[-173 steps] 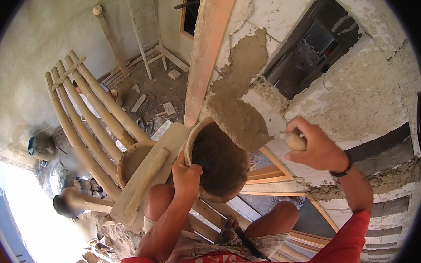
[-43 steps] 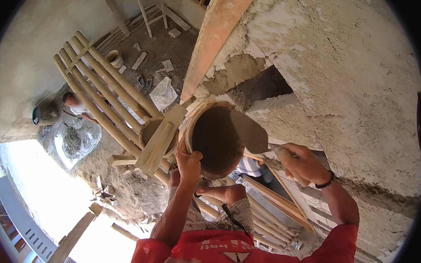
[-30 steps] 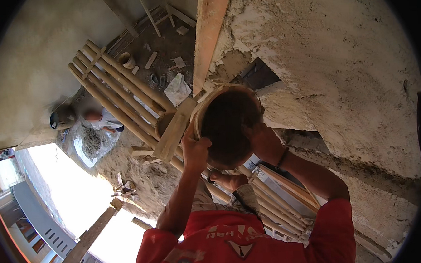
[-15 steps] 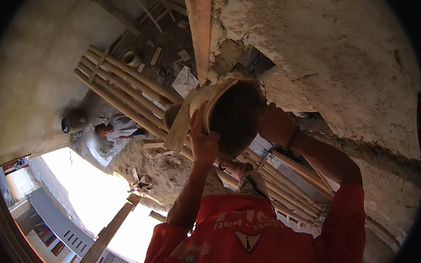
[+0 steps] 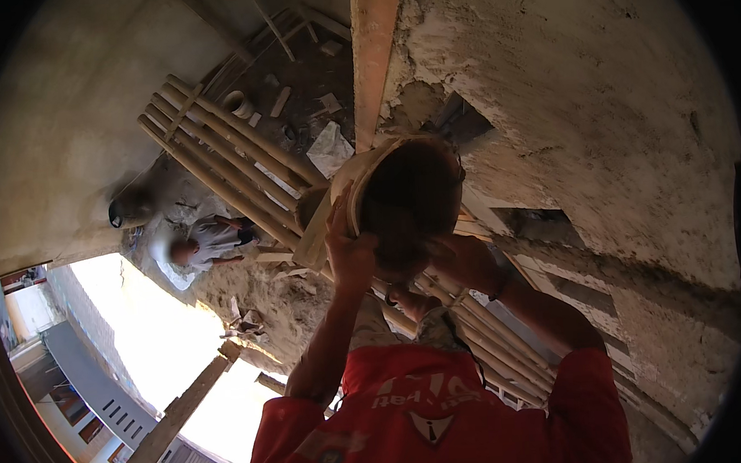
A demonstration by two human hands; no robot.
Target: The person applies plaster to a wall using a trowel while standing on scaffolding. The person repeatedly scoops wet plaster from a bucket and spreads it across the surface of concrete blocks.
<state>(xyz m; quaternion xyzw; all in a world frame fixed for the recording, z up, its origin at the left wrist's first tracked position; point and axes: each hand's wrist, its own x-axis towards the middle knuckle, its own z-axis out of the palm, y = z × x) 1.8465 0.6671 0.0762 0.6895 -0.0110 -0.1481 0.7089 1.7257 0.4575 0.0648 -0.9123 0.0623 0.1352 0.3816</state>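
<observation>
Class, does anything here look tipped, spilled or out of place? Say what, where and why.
Mainly the bucket: held at its rim by the left hand, it looks tilted, its dark mouth leaning toward the right hand. No spill from it shows. Beyond the poles, a pale scrap lies loose on the floor, looking discarded.

On the red shirt [image 5: 498,434] we make out white lettering [image 5: 436,385], a pale-edged triangular sign [image 5: 419,419] bearing an exclamation mark, and a small dark emblem [image 5: 330,459] we cannot read.
</observation>
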